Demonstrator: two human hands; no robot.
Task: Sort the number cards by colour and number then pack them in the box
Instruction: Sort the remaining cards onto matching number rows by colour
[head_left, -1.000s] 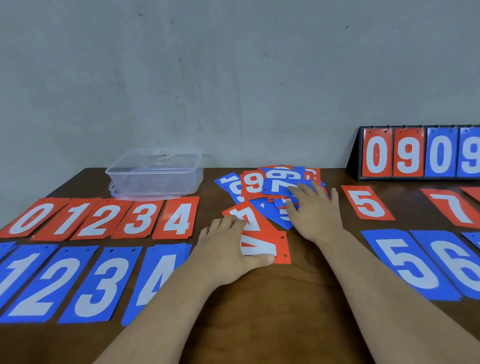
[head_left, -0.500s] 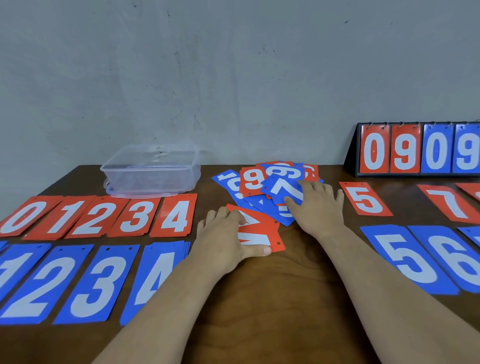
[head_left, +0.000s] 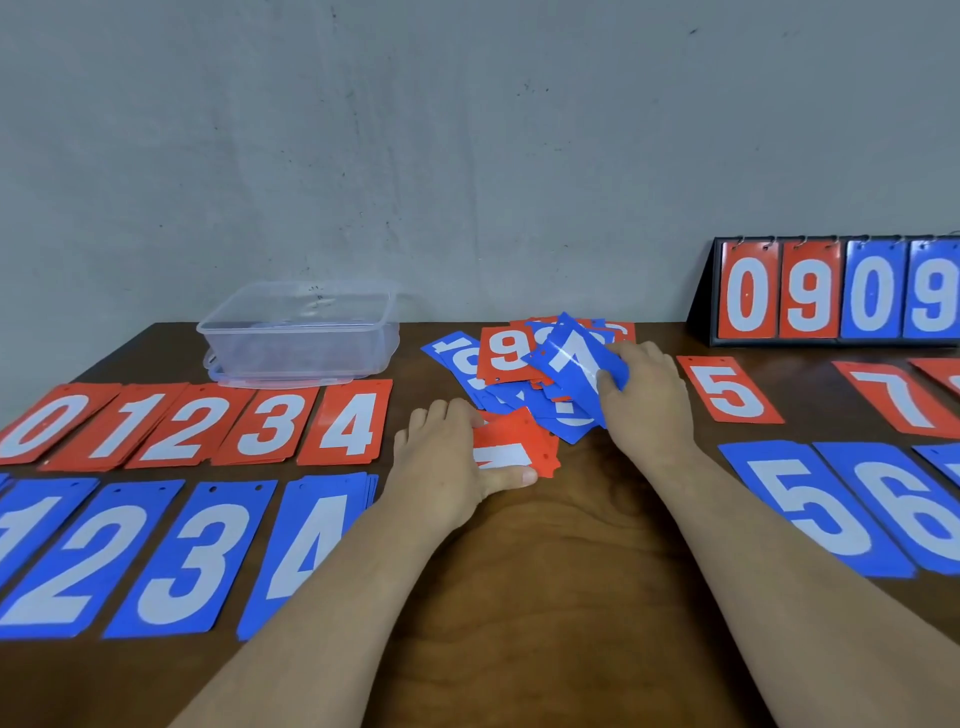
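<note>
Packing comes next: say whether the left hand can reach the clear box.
Probably yes: nothing upright stands between the left hand and the clear box, though it holds a red card.

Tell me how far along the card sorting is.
Done: the red row 0 to 4 and the blue row 1 to 4 lie on the left, and a red 5 and a blue 5 on the right. In hand: the right hand pinches a blue 7 card, and the left hand grips a red card. Left: the mixed pile. The clear box looks empty.
</note>
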